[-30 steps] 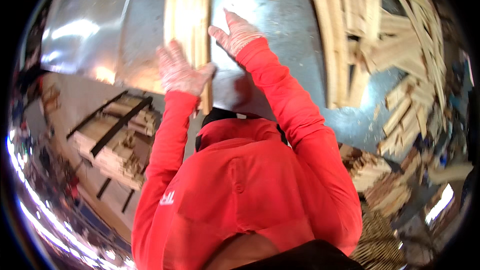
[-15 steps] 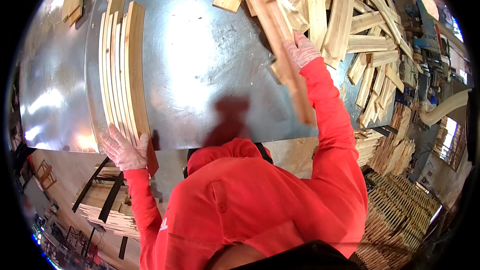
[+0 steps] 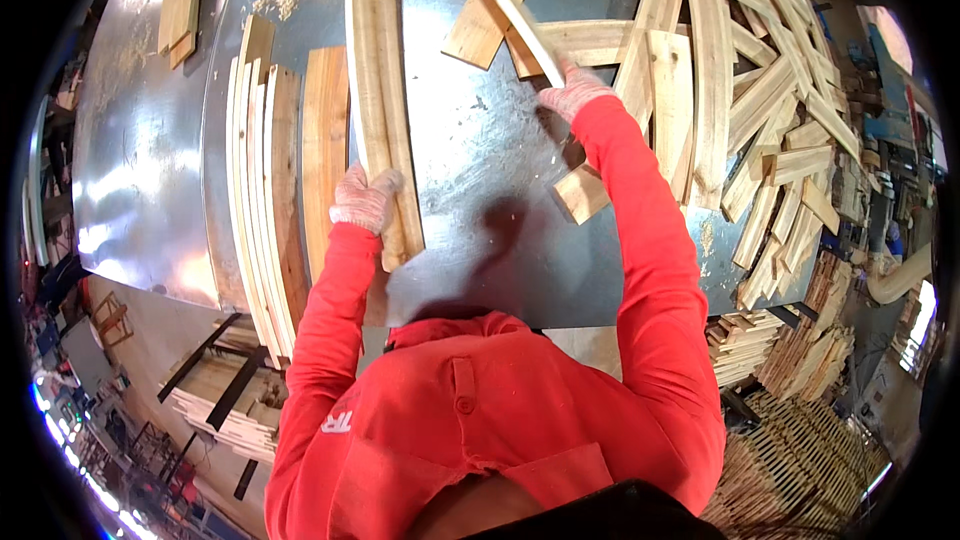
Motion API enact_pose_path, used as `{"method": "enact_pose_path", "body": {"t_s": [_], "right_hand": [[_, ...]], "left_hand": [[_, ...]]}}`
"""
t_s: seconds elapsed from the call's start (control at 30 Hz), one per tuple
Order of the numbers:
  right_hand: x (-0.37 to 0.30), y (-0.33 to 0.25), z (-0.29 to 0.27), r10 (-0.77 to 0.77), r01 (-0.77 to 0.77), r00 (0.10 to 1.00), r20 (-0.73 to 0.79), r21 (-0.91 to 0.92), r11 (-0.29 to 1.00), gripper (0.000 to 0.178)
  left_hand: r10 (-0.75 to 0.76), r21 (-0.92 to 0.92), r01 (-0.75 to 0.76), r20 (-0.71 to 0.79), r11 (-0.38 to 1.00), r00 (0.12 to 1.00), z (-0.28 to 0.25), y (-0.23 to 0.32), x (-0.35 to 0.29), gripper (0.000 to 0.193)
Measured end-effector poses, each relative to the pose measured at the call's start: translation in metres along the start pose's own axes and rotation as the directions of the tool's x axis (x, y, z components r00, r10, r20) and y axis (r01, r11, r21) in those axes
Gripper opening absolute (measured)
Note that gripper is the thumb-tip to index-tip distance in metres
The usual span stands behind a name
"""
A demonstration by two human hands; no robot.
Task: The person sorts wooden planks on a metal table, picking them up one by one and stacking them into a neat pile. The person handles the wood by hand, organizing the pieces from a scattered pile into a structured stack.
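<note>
Left board (image 3: 372,70): over the metal table (image 3: 455,140), pointing away from the body.
Left hand (image 3: 364,200): gripping that board's left edge, thumb on top.
Right board (image 3: 505,5): slanted, near end held in the right hand's (image 3: 577,90) curled fingers.
Boards on edge (image 3: 262,190): left.
Crisscrossed pile (image 3: 708,90): right.

Tabletop (image 3: 455,165) passable midway; jumbled boards (image 3: 710,90) block right, board row (image 3: 285,170) left.

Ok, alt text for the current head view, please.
Gloved left hand gripping long pale wood and gloved right hand holding the near end of a slanted plank over a metal table, with a jumbled heap of planks at right.
</note>
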State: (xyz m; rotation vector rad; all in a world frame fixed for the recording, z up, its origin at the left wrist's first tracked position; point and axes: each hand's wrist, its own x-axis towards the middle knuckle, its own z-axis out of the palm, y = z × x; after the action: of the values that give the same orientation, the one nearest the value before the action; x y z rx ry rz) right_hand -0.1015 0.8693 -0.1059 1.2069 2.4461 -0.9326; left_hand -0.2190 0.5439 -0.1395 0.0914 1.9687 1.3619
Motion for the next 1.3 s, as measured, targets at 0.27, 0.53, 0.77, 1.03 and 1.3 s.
{"method": "enact_pose_path", "body": {"t_s": [0.27, 0.53, 0.77, 1.03, 1.3], "right_hand": [[-0.098, -0.090, 0.114, -0.409, 0.396, 0.851, 0.329, 0.109, 0.912, 0.079], [0.106, -0.150, 0.054, 0.216, -0.227, 0.862, -0.458, 0.032, 0.973, 0.111], [0.068, -0.073, 0.067, -0.032, 0.179, 0.984, -0.178, 0.936, 0.302, 0.072], [-0.096, -0.012, 0.108, -0.340, -0.279, 0.907, 0.249, 0.959, -0.042, 0.066], [-0.171, -0.074, 0.183, -0.316, 0.258, 0.948, 0.040, 0.487, 0.835, 0.077]], "left_hand": [[-0.001, -0.076, 0.012, 0.137, 0.997, 0.991, 0.007, -0.036, -0.004, 0.053], [-0.064, 0.176, 0.066, -0.018, 0.982, 0.998, 0.005, -0.024, -0.031, 0.046], [-0.013, 0.117, 0.009, 0.031, 0.993, 0.999, -0.043, -0.074, -0.033, 0.048], [-0.062, 0.247, 0.058, 0.008, 0.967, 0.998, -0.055, -0.061, -0.047, 0.046], [0.107, 0.275, -0.137, 0.122, 0.952, 0.987, -0.028, -0.018, -0.095, 0.048]]}}
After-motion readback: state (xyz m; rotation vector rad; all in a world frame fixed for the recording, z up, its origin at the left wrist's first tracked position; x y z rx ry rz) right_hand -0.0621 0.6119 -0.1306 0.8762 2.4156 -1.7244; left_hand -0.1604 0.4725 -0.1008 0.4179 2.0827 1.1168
